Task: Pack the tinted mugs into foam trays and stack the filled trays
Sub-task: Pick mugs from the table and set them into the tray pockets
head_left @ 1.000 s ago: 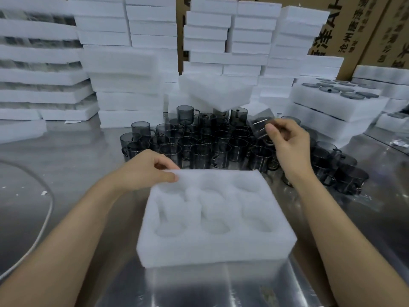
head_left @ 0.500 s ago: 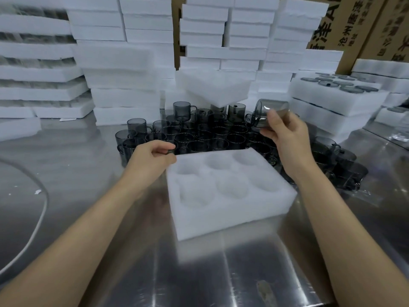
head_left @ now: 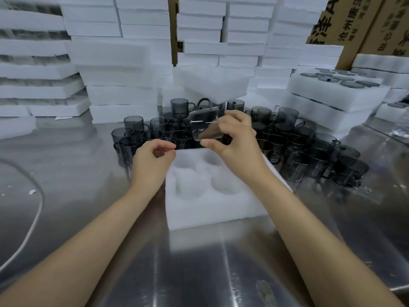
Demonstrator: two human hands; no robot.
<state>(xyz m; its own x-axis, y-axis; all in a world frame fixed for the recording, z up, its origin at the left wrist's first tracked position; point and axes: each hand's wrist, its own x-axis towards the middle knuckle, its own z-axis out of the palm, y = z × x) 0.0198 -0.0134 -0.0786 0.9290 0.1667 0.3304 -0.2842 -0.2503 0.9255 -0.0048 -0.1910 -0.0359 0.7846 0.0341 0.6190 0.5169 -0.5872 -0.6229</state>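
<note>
A brushed-steel table [head_left: 199, 262] is carrying everything. A white foam tray [head_left: 210, 209] is lying at its middle, cavities facing up. Just behind it, tinted mugs [head_left: 298, 156] are standing in a crowded cluster. Stacks of foam trays [head_left: 119, 94] are lining the far side. A white cable [head_left: 37, 209] is curving along the left.

a white cable [head_left: 37, 218] lies on the steel table [head_left: 199, 273]; printed cardboard boxes [head_left: 345, 21] stand behind.

Foam tray [head_left: 212, 209] centre on table [head_left: 199, 273]. Mug cluster [head_left: 287, 147] just behind it, spreading right. Held mug [head_left: 205, 127] above tray's far edge. Foam stacks [head_left: 119, 63] behind mugs. Filled trays [head_left: 332, 89] far right, cartons [head_left: 345, 25] behind. Cable [head_left: 33, 218] left.
</note>
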